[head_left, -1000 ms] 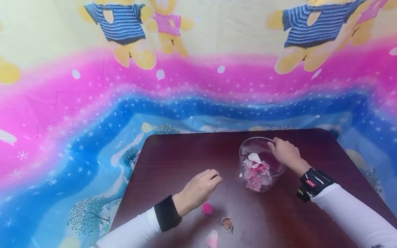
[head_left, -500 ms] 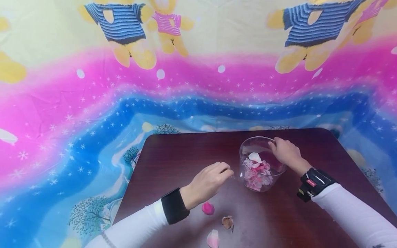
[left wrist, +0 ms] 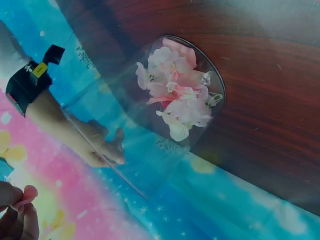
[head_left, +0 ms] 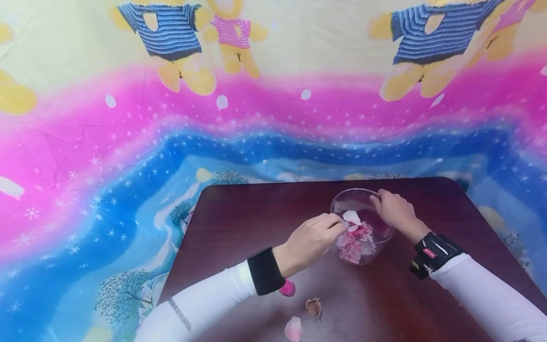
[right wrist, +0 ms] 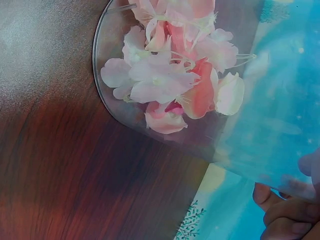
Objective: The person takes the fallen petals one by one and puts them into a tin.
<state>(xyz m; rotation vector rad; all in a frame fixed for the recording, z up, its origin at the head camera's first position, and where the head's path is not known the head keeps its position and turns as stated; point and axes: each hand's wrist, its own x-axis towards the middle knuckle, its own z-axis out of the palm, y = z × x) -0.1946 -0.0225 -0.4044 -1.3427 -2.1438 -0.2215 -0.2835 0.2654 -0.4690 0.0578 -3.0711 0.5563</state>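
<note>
A clear glass cup (head_left: 348,194) stands on the dark wooden table (head_left: 239,213), holding several pink and white petals (head_left: 356,237). My right hand (head_left: 395,211) grips the cup's far right rim, fingers curled over the edge. My left hand (head_left: 339,227) is raised at the cup's near left rim, fingertips pinched together on something small and pale, seemingly a petal. In the left wrist view those pinched fingers (left wrist: 17,210) show at the bottom left, with the cup (left wrist: 125,100) and its petals (left wrist: 177,95) beyond. The right wrist view looks through the cup (right wrist: 260,150) at the petals (right wrist: 170,75).
Three loose petals lie near the table's front edge: a bright pink one (head_left: 287,288) partly under my left cuff, a brown dried one (head_left: 313,306) and a pale pink one (head_left: 293,329). A colourful bear-print cloth (head_left: 128,142) hangs behind and around the table.
My left hand has lifted from the table and moved right and away to the cup's rim. The right hand and the cup have stayed put.
</note>
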